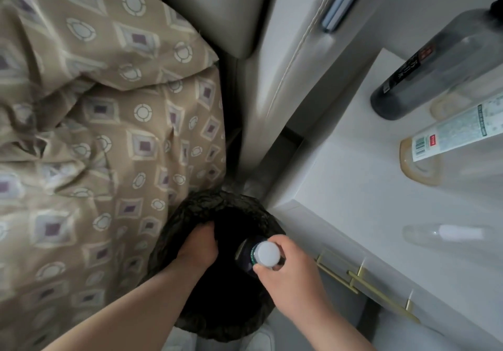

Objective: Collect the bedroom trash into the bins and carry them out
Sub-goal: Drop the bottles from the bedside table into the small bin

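Bin (190,214), lined with a black bag, sitting on the floor in the gap between bed and nightstand (353,174); placed there, apparently, to be within reach of both. Left hand (197,247) gripping the near-left rim of the liner, fingers curled over the edge and closed on it; judged to be holding the mouth wide and steadying the bin. Right hand (291,274) pinching a bottle (253,255) by its white cap, fingers closed around the cap, bottle hanging neck-up over the right side of the opening. Holding by the cap likely allowing a straight drop into the bag. Contents of the bin not visible; interior too dark to tell.

Still standing or lying on the nightstand: a dark bottle (424,70), a labelled bottle (446,135) on its side, a clear bottle (446,235) near the front edge. Judged to be awaiting collection. Patterned quilt (95,119) hanging beside the bin, touching or nearly touching the liner; exact contact unclear.

Step in hand: depositing one bottle. Task judged early; carrying out not yet begun.
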`<state>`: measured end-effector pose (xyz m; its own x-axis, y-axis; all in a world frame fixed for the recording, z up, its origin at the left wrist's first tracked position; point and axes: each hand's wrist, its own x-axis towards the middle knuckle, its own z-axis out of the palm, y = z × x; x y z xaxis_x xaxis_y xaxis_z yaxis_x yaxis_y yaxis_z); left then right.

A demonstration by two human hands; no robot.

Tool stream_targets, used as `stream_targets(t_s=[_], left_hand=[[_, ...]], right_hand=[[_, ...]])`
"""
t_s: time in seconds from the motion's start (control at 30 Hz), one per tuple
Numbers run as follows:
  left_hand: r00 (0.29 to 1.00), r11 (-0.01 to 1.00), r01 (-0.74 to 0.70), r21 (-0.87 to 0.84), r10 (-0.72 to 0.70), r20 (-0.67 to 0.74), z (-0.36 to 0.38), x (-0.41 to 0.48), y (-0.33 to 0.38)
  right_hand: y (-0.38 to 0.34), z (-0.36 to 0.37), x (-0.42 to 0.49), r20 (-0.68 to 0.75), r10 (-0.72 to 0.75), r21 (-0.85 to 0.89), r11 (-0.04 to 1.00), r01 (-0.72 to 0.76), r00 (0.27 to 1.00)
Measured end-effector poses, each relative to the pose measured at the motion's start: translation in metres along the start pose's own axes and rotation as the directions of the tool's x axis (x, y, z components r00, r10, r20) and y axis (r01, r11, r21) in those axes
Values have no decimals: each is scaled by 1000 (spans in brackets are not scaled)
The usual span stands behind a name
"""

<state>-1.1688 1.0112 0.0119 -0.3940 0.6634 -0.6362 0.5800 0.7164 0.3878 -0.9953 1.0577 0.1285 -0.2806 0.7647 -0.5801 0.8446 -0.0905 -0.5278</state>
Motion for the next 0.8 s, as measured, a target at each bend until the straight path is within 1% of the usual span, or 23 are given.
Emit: stream_targets(t_s=[0.07,0.1,0.17,0.23,0.27,0.33,0.37,0.4,0.5,0.6,0.7,0.8], left_hand=[[999,993,-49,-103,48,-18,-11,-20,8],[997,990,-69,-126,62,-56,-17,-31,7],[972,988,-122,-90,101,-211,-28,-54,-2],[938,987,-158,-7,148,-312,-36,-72,-17],[950,991,-131,0,125,-287,-40,-78,-25],[984,996,-52,-69,39,-176,-39,-84,-41],[993,996,-30,-84,20,-119,-37,-85,-48],[995,995,-37,-95,28,-91,-36,-86,-53],[992,988,-106,-111,98,-74,-36,-85,-65],[989,984,-134,-114,126,-71,-35,-84,-70],[991,983,-131,-133,124,-55,-36,-81,-69],[993,980,-114,-165,108,-40,-37,-80,-71]], right_hand=[[-5,9,9,8,-1,-11,1000,1,1000],[-8,14,14,19,4,0,1000,-4,1000],[-14,24,26,43,19,24,1000,-20,999],[-17,35,39,55,39,28,999,-41,998],[-17,41,45,68,57,25,998,-59,996],[-17,51,55,100,102,19,994,-104,990],[-17,55,60,111,121,17,992,-123,987],[-17,59,64,115,132,13,991,-134,985],[-16,66,75,104,146,-26,989,-144,984],[-17,70,84,86,127,-64,990,-122,988],[-21,73,90,90,129,-66,990,-123,988],[-21,77,89,109,170,-27,985,-168,979]])
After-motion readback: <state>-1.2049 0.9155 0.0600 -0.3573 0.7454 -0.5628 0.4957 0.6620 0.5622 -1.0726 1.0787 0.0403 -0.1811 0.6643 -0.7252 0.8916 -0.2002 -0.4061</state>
